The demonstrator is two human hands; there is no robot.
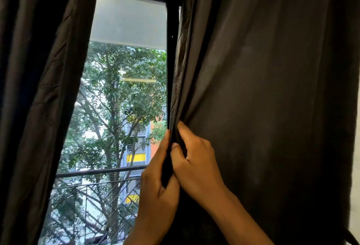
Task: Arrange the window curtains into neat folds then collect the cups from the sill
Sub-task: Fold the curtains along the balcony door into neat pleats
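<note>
Right curtain [263, 88] hanging dark and full-length on the right of the window [124, 98], long axis vertical, inner edge leaning slightly leftward toward the bottom. Left hand [157, 182] and right hand [194, 159] side by side at that edge, fingers of both curled round a gathered fold. Left curtain [35, 88] drawn aside, well apart.

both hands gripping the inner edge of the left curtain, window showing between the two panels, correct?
Not quite: the head view shows the left hand and right hand gripping the inner edge of the right curtain, not the left curtain. The window does show between the panels.
</note>
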